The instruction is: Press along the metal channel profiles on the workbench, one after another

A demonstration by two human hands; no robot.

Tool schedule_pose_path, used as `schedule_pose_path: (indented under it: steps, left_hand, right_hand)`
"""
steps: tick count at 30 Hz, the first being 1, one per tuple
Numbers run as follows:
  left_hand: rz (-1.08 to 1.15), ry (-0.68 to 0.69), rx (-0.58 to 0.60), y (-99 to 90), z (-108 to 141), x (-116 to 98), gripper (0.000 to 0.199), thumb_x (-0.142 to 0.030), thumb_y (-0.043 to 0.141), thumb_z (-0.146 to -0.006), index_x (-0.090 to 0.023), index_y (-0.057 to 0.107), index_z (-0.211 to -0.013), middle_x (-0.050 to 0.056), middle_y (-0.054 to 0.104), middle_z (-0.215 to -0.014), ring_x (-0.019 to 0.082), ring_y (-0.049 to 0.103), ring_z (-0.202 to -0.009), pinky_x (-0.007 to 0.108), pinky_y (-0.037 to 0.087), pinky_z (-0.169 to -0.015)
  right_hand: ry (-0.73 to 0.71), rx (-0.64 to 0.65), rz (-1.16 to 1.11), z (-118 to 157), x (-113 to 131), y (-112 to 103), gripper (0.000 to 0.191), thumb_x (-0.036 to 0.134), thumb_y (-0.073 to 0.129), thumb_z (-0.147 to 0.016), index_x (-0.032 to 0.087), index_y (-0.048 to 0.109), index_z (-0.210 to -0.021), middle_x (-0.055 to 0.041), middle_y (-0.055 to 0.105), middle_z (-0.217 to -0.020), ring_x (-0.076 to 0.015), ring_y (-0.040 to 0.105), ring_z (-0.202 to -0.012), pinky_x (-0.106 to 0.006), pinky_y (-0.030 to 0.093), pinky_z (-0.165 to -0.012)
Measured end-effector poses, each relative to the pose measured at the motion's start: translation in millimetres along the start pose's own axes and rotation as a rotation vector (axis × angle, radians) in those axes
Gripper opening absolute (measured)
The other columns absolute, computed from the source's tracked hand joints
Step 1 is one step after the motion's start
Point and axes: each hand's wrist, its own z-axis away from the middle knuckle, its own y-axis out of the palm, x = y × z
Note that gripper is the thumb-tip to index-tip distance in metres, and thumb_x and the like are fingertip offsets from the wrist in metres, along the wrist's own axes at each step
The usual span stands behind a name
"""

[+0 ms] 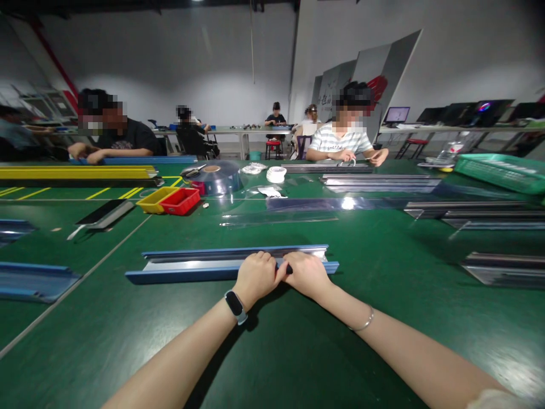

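A blue channel-shaped profile (183,274) with a pale inner strip lies lengthwise in front of me on the green table. My left hand (259,275) is closed over its right half, fingers curled into the channel and thumb at the near wall. Just to the right, my right hand (306,275) grips the same profile close to its right end. The two thumbs meet, with a small dark spot between them that I cannot make out. My fingertips are hidden inside the channel.
Blue profiles (34,281) lie at left, dark-edged ones (506,268) at right. Farther back are a yellow profile (76,173), yellow (154,200) and red (182,201) bins, a roll of clear film (219,179), film strips (281,218) and a green basket (502,170). Co-workers sit opposite.
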Motion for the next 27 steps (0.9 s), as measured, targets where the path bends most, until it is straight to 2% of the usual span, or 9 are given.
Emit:
schedule_pose_path:
  steps: [7,12,21,27]
  left_hand:
    - [0.068,0.043,0.003,-2.4,4.2,1.0,0.034,-0.037,0.033,-0.087,-0.015,0.057,-0.078,0.006,0.059,-0.072,0.018,0.053,-0.072,0.030,0.039,-0.065]
    - [0.102,0.041,0.018,-2.7,4.0,1.9,0.033,-0.037,0.033,-0.087,-0.016,0.057,-0.078,0.006,0.060,-0.073,0.018,0.054,-0.074,0.030,0.040,-0.066]
    - [0.068,0.044,0.046,-2.8,-3.3,3.5,0.036,-0.037,0.033,-0.086,-0.015,0.059,-0.075,0.007,0.060,-0.069,0.017,0.054,-0.069,0.029,0.040,-0.062]
    - [0.043,0.014,0.029,1.3,-10.9,10.5,0.040,-0.041,0.032,-0.086,-0.015,0.060,-0.072,0.007,0.060,-0.067,0.017,0.054,-0.067,0.028,0.039,-0.061]
  right_hand:
    - [-0.063,-0.010,-0.047,2.7,-0.2,-1.5,0.020,0.034,0.049,-0.077,0.016,0.058,-0.083,-0.0052,0.062,-0.080,-0.0166,0.055,-0.081,-0.025,0.038,-0.072]
    - [-0.050,0.000,-0.061,2.5,0.5,-2.7,0.023,0.034,0.048,-0.078,0.017,0.058,-0.090,-0.0054,0.062,-0.083,-0.0162,0.055,-0.082,-0.025,0.038,-0.076]
    - [-0.038,0.079,-0.064,-2.3,-1.7,-6.1,0.022,0.033,0.047,-0.079,0.016,0.059,-0.087,-0.0068,0.063,-0.082,-0.0162,0.056,-0.081,-0.024,0.038,-0.072]
    - [-0.037,0.024,-0.015,-8.0,-6.5,-3.4,0.024,0.037,0.046,-0.080,0.016,0.056,-0.083,-0.0063,0.061,-0.079,-0.0168,0.055,-0.081,-0.025,0.037,-0.071]
